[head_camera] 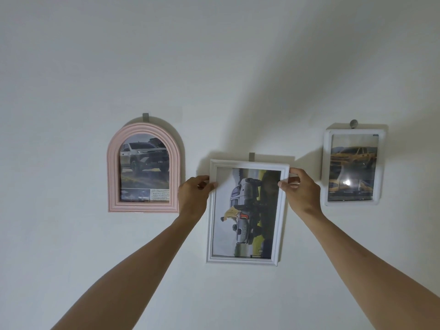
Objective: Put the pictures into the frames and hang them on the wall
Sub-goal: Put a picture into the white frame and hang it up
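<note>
Hands grip the white frame point(246, 211) against the wall point(214, 67): left hand point(194, 195) pinches its left edge, right hand point(301, 186) its right edge.

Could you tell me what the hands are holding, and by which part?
Both hold the white frame: left hand on its upper left edge, right hand on its upper right edge.

Dim, soft indoor light falls on the wall point(71, 67), with broad grey shadows fanning up to the right. Glare spots the far-right frame point(352, 166). Focus is sharp; wide-angle bending shows at the edges.
</note>
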